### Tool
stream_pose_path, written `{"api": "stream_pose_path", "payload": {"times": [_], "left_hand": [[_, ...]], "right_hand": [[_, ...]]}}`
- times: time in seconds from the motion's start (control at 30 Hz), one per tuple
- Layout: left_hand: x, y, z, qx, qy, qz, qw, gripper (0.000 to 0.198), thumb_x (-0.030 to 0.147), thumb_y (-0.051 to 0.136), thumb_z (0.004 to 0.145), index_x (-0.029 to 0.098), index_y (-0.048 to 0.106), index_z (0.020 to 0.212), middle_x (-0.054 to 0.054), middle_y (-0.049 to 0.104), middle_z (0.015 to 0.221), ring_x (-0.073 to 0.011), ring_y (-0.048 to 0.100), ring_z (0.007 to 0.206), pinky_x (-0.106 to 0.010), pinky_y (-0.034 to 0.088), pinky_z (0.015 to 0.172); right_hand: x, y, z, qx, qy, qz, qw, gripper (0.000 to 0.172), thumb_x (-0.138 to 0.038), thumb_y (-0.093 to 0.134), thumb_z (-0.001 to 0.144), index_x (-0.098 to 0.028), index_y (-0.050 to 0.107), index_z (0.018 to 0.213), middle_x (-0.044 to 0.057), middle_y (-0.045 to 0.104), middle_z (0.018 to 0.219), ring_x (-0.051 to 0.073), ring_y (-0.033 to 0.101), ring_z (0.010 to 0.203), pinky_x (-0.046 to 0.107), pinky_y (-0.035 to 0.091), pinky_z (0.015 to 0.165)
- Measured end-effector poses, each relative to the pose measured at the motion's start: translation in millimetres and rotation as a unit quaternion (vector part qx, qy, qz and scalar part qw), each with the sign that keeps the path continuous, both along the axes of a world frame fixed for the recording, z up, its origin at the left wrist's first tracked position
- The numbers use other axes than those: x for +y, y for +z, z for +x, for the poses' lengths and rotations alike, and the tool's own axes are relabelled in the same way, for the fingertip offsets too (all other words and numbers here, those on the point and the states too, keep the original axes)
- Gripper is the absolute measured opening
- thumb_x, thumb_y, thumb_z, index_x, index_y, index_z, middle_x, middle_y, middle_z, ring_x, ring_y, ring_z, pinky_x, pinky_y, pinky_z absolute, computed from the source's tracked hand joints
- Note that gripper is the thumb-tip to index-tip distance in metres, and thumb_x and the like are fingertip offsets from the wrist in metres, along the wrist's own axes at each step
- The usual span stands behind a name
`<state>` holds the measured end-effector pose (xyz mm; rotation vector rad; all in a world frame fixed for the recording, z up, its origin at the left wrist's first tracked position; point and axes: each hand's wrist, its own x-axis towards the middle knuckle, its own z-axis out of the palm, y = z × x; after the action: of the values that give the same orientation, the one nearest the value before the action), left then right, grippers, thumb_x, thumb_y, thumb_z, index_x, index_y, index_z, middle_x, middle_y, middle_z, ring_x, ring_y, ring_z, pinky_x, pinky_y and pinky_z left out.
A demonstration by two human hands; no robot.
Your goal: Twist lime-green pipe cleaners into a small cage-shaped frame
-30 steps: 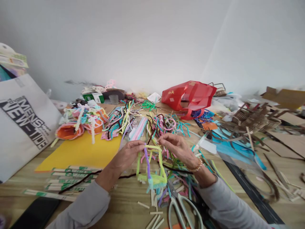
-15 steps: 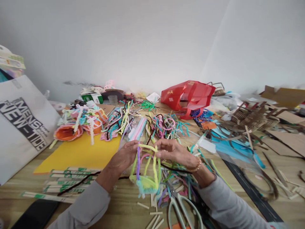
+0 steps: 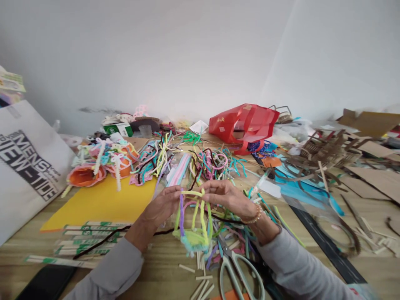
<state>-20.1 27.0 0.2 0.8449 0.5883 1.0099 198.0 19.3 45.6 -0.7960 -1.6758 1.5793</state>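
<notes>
A small pipe-cleaner frame (image 3: 203, 221) hangs between my hands above the table, with yellow-green and purple uprights and a fuzzy pale-blue and green base. My left hand (image 3: 163, 207) pinches its upper left corner, by the top of the purple upright. At the upper right corner, my right hand (image 3: 225, 197) pinches the top yellow strip between thumb and fingers. Just below the right hand lies a heap of coloured pipe cleaners (image 3: 239, 239). Scissors with pale handles (image 3: 239, 271) rest on the table near me, blades pointing away.
Wrapped chopsticks (image 3: 84, 239), a yellow sheet (image 3: 106, 202) and a black phone (image 3: 46, 281) lie left. More pipe cleaners (image 3: 215, 162) are bunched behind my hands, near a red bag (image 3: 243, 125). Brown woven pieces (image 3: 331, 150) and a black strip (image 3: 325, 243) are on the right.
The view has shifted slightly, moving the background a little to the left. Both hands keep hold of the pipe-cleaner frame, whose base has swung slightly right.
</notes>
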Motion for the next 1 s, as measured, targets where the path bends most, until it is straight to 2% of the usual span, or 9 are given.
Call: {"api": "stream_pose_path", "payload": {"times": [0.2,0.33,0.43,0.53,0.67,0.8,0.9,1.0], "left_hand": [[2,0.0,-5,0.024,-0.014,0.012,1.0,0.015,0.021,0.078,0.061,0.015,0.069,0.071,-0.004,0.071,0.082,-0.0178,0.065,0.078,-0.028,0.051,0.072],[2,2.2,-6,0.064,-0.023,0.023,0.997,0.016,0.025,0.079,0.061,0.015,0.07,0.071,-0.005,0.069,0.08,-0.0182,0.064,0.08,-0.027,0.05,0.073],[1,2.3,-6,0.074,-0.021,0.027,0.997,0.017,0.025,0.079,0.062,0.014,0.07,0.071,-0.004,0.068,0.078,-0.017,0.063,0.075,-0.026,0.049,0.07],[2,0.8,-6,0.079,-0.022,0.03,0.996,0.016,0.024,0.078,0.063,0.013,0.069,0.071,-0.004,0.067,0.078,-0.0173,0.063,0.073,-0.027,0.049,0.067],[4,-2.8,-7,0.106,-0.017,0.043,0.993,0.015,0.024,0.076,0.066,0.013,0.068,0.073,-0.005,0.067,0.08,-0.018,0.062,0.078,-0.028,0.047,0.073],[6,-2.8,-6,0.142,-0.02,0.082,0.986,0.018,0.029,0.072,0.07,0.013,0.068,0.078,-0.005,0.067,0.079,-0.0173,0.061,0.077,-0.028,0.044,0.074],[4,3.7,-4,0.167,-0.013,0.136,0.977,0.023,0.035,0.068,0.074,0.015,0.069,0.085,-0.004,0.067,0.084,-0.0185,0.059,0.084,-0.028,0.042,0.079],[0,13.7,0,0.261,-0.009,0.206,0.943,0.021,0.035,0.067,0.075,0.015,0.069,0.085,-0.003,0.067,0.084,-0.018,0.058,0.083,-0.027,0.041,0.078]], "right_hand": [[-1,1.7,1,-0.02,0.012,0.012,1.0,0.035,-0.044,0.067,0.077,-0.015,0.068,0.097,0.001,0.063,0.072,0.008,0.047,0.054,0.02,0.036,0.049],[-5,6.5,1,-0.003,0.043,0.005,0.999,0.031,-0.041,0.066,0.078,-0.014,0.068,0.093,0.0,0.062,0.068,0.005,0.042,0.049,0.019,0.031,0.046],[-6,7.7,0,-0.005,0.067,0.016,0.998,0.028,-0.038,0.063,0.082,-0.013,0.067,0.093,-0.001,0.062,0.067,0.006,0.043,0.051,0.019,0.03,0.048],[-5,5.8,0,-0.013,0.071,0.029,0.997,0.027,-0.037,0.061,0.083,-0.013,0.067,0.095,0.0,0.063,0.073,0.006,0.044,0.056,0.019,0.031,0.05],[-2,1.5,1,-0.039,0.061,0.035,0.997,0.023,-0.032,0.066,0.079,-0.013,0.066,0.092,-0.003,0.058,0.065,0.005,0.041,0.052,0.018,0.03,0.049],[1,-1.8,1,-0.082,0.021,0.065,0.994,0.019,-0.03,0.067,0.077,-0.012,0.066,0.083,-0.004,0.054,0.061,0.005,0.04,0.051,0.017,0.03,0.048],[1,-1.8,0,-0.118,0.002,0.101,0.988,0.018,-0.029,0.066,0.077,-0.012,0.067,0.083,-0.001,0.058,0.066,0.008,0.048,0.057,0.018,0.035,0.052],[-2,-0.6,-2,-0.119,-0.002,0.113,0.986,0.017,-0.027,0.065,0.078,-0.013,0.066,0.086,0.0,0.062,0.072,0.01,0.054,0.063,0.02,0.04,0.058]]}}
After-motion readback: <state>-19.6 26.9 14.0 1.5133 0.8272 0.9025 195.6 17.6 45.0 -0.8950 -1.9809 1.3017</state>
